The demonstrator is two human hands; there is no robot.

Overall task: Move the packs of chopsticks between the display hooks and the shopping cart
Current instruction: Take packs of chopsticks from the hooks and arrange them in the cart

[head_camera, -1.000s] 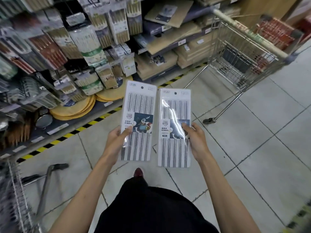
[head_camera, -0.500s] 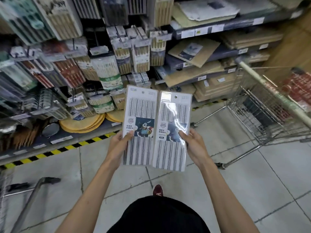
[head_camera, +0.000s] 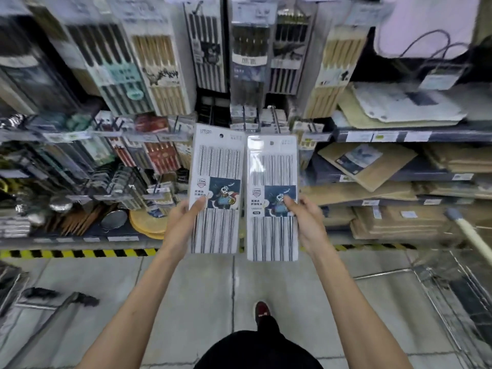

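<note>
I hold two flat white packs of metal chopsticks upright, side by side, in front of the display. My left hand (head_camera: 183,222) grips the left pack (head_camera: 217,166) at its left edge, thumb on the front. My right hand (head_camera: 306,222) grips the right pack (head_camera: 271,169) at its right edge, thumb on the panda label. Each pack has a hang hole at the top. The display hooks (head_camera: 274,118) with other chopstick packs stand just behind the two packs. The shopping cart (head_camera: 458,275) sits at the lower right, only partly in view.
Shelves of wooden cutting boards (head_camera: 372,166) fill the right. Hanging chopstick packs (head_camera: 159,75) cover the upper rack. A yellow-black floor strip (head_camera: 80,253) marks the shelf base. Another cart's frame (head_camera: 40,304) lies at the lower left. My shoe (head_camera: 262,311) is on the tiled floor.
The view has swung from the cart toward the display rack. Both packs have risen and come closer to the hooks, still held the same way.
</note>
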